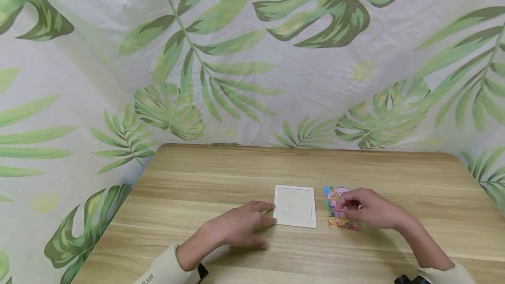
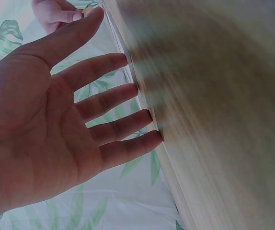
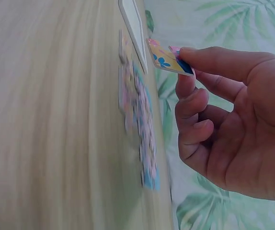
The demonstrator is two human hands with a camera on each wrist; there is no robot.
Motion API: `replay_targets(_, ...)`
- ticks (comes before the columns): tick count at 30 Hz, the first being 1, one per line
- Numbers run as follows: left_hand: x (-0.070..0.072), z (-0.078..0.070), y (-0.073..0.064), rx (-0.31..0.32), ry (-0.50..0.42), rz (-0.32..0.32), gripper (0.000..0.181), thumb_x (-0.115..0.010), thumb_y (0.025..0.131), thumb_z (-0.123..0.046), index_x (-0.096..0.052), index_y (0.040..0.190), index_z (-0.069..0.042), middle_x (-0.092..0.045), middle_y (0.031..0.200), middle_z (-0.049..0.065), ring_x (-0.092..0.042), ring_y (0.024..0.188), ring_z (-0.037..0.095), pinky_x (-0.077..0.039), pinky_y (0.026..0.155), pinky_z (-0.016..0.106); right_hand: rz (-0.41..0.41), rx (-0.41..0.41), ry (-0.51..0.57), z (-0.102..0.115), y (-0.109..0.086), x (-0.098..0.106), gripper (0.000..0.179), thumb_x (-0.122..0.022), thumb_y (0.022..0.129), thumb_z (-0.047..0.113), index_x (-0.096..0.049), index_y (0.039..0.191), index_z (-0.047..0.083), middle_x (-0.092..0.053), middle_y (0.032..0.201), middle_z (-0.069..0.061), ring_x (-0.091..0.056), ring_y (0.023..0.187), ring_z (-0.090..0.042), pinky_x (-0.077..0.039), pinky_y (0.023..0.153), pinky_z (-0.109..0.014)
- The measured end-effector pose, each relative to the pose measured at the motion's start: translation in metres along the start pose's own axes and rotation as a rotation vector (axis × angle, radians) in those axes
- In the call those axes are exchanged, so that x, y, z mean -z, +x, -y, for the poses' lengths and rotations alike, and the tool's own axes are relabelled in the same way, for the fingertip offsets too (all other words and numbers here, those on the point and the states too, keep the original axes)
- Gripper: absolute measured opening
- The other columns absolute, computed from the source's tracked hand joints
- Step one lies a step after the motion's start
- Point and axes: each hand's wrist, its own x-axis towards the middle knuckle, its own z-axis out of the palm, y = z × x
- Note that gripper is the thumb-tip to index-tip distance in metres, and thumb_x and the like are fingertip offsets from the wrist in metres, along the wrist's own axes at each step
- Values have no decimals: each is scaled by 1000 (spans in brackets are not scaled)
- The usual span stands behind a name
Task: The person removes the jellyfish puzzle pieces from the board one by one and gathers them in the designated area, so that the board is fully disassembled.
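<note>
Between thumb and index finger, my right hand (image 1: 372,209) pinches a puzzle piece (image 3: 166,58), yellow and dark blue with a blue flower print. In the right wrist view the piece is held up off the table, its other fingers curled below. Under this hand lie several colourful puzzle pieces (image 1: 334,223), laid close together and partly hidden by it. To their left is a flat white puzzle tray (image 1: 295,207) with a raised border and a bare inside. My left hand (image 1: 242,225) rests by the tray, fingers extended and spread, two fingertips at its left edge.
Everything lies on a wood-grain table (image 1: 205,179). Behind it hangs a pale curtain (image 1: 236,56) printed with green leaves, reaching down to the table's far edge. A narrow strip of tabletop separates the tray from the pieces.
</note>
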Motion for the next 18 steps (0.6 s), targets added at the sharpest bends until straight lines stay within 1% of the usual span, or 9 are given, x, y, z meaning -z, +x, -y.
replay_targets(5,0,1,0,-5,2,-1,58,-84,94,-41,-68,147,-24,-43,171,3,-43,156,30,-52,116,52,-10,-1,2,-10,-14,6,8,-67,104,9,-75,104,9,-68,93,1,-53,79,-4,-47,65,-24)
replay_targets(10,0,1,0,-2,-3,3,58,-83,94,-41,-68,148,-24,-43,171,2,-43,157,30,-52,116,52,-6,-19,20,-19,-25,10,8,-66,104,6,-74,105,6,-64,91,2,-51,79,-4,-43,63,-25)
replay_targets(15,0,1,0,4,-6,3,58,-82,95,-42,-68,148,-25,-42,171,1,-42,157,29,-52,116,52,-5,-40,36,-27,-35,14,9,-65,104,4,-72,107,4,-64,94,-1,-53,80,-4,-46,64,-24)
replay_targets(18,-1,1,-1,4,-6,0,57,-82,95,-42,-68,148,-25,-43,171,0,-42,157,28,-52,116,51,-9,-37,34,-31,-41,16,9,-64,104,3,-72,106,4,-65,96,-2,-53,81,-5,-47,65,-24)
